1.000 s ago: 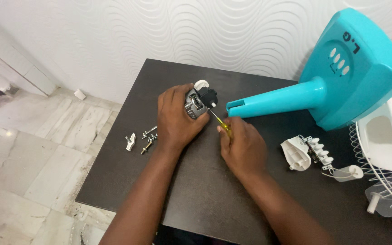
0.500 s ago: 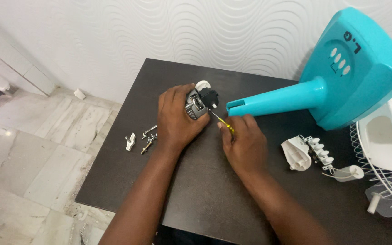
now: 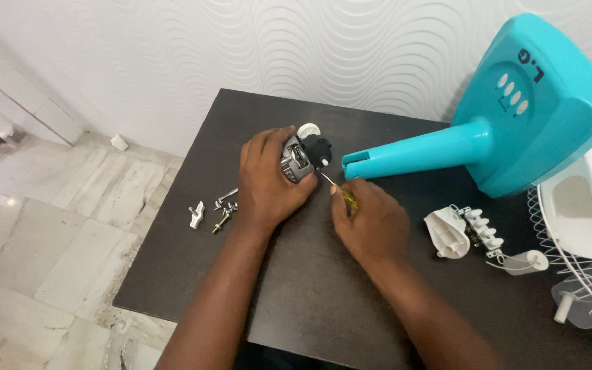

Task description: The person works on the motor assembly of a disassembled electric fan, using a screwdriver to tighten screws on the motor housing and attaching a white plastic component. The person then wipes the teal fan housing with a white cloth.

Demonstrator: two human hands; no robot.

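Note:
My left hand grips a small fan motor of metal and black plastic, pressed onto the dark table. My right hand holds a yellow-handled screwdriver; its thin shaft points up-left and its tip meets the motor's right side. Most of the handle is hidden inside my fist. A white round part shows just behind the motor.
A turquoise fan base with its neck lies on its side at the right. A white switch block with wires lies near it, and a white wire grille at the far right. Loose screws and a bracket lie left of my left hand.

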